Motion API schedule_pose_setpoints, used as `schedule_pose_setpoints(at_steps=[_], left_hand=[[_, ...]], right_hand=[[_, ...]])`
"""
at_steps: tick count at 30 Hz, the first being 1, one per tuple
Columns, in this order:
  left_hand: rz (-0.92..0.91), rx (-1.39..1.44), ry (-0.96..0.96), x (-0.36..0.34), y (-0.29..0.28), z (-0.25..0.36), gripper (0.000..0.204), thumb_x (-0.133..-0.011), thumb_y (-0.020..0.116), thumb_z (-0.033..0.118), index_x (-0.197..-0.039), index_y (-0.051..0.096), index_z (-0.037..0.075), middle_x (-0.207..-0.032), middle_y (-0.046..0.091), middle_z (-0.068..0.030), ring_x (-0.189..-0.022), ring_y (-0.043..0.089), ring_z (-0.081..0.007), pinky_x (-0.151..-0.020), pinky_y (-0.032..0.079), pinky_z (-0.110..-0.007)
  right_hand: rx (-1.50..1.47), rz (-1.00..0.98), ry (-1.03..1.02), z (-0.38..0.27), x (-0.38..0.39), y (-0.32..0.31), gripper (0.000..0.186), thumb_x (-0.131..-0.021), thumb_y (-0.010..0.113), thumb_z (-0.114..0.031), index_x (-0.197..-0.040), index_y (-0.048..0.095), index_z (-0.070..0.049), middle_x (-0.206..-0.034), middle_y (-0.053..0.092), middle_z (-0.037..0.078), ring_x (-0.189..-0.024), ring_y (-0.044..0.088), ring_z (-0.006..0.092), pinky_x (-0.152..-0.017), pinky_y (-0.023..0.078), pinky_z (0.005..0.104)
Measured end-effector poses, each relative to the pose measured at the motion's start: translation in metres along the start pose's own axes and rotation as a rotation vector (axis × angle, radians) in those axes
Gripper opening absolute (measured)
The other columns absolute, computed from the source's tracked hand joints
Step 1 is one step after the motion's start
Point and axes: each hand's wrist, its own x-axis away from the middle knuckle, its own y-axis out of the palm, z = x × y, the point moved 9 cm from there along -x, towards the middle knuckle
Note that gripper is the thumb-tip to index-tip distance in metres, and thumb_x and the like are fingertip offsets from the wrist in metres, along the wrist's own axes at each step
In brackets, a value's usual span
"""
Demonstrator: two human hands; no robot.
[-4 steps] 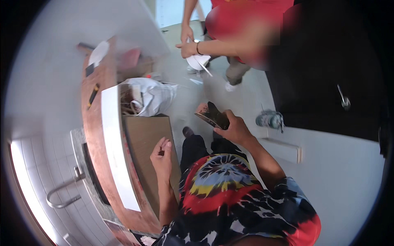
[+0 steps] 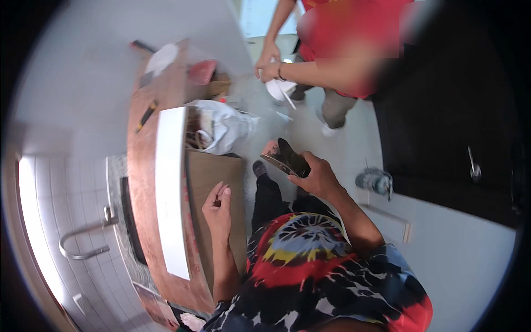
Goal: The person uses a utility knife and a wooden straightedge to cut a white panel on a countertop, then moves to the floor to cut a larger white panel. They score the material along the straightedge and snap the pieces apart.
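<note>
My right hand (image 2: 319, 176) grips a dark brown piece with a curved, pinkish end (image 2: 273, 150) and a thin light edge; its exact kind I cannot make out. A dark flap stands up from it. Raised beside the wooden counter, my left hand (image 2: 217, 206) has its fingers curled and the thumb close to them. Whether something small sits between those fingertips is unclear. Below and beside this hand is a brown board-like panel (image 2: 213, 174). A long white strip (image 2: 170, 193) lies along the reddish wooden counter (image 2: 145, 182), left of my left hand.
A black and yellow utility knife (image 2: 146, 115) rests on the counter. Beyond the panel sits a white bag (image 2: 221, 124). Across from me a co-worker in a red shirt (image 2: 354, 33) holds a round white thing (image 2: 278, 88). A shoe (image 2: 374, 181) lies near the dark door (image 2: 442, 127). A curved faucet (image 2: 83, 255) is at left.
The surroundings, such as the counter, bag and co-worker, have shifted to the right in the picture. My hands keep nearly the same place and grip.
</note>
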Motion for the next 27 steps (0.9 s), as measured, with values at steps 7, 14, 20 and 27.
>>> schedule_pose_setpoints(at_steps=[7, 14, 20, 27], left_hand=[[0.291, 0.028, 0.034, -0.057, -0.081, 0.001, 0.033, -0.101, 0.070, 0.017, -0.123, 0.068, -0.007, -0.105, 0.073, -0.0100, -0.094, 0.068, -0.0149, -0.084, 0.053, -0.027], [0.568, -0.144, 0.100, -0.095, -0.143, -0.005, 0.024, -0.095, 0.075, 0.011, -0.115, 0.073, -0.002, -0.104, 0.076, -0.0123, -0.094, 0.070, -0.0176, -0.086, 0.055, -0.031], [0.644, -0.412, 0.133, -0.116, -0.196, 0.000, 0.020, -0.092, 0.072, 0.004, -0.111, 0.072, -0.002, -0.106, 0.073, -0.0190, -0.099, 0.071, -0.0318, -0.088, 0.055, -0.039], [0.819, -0.665, 0.062, -0.096, -0.219, -0.032, 0.030, -0.086, 0.078, 0.008, -0.115, 0.071, 0.000, -0.106, 0.070, -0.0175, -0.099, 0.066, -0.0374, -0.091, 0.050, -0.045]], right_hand=[[0.103, -0.237, -0.502, -0.150, -0.124, 0.080, 0.058, -0.078, 0.085, -0.025, -0.125, 0.059, -0.003, -0.113, 0.071, 0.018, -0.105, 0.068, 0.0377, -0.090, 0.054, 0.0460], [0.279, -0.536, -0.857, -0.298, -0.245, 0.261, 0.055, -0.077, 0.083, -0.019, -0.123, 0.059, -0.002, -0.116, 0.067, 0.018, -0.114, 0.063, 0.0377, -0.100, 0.049, 0.0472], [0.249, -0.638, -0.847, -0.343, -0.287, 0.424, 0.040, -0.080, 0.080, -0.019, -0.110, 0.058, -0.004, -0.110, 0.068, 0.018, -0.112, 0.064, 0.0381, -0.098, 0.051, 0.0476], [0.237, -0.677, -1.126, -0.426, -0.300, 0.550, 0.046, -0.082, 0.082, -0.021, -0.118, 0.058, -0.005, -0.112, 0.067, 0.014, -0.114, 0.060, 0.0325, -0.101, 0.041, 0.0472]])
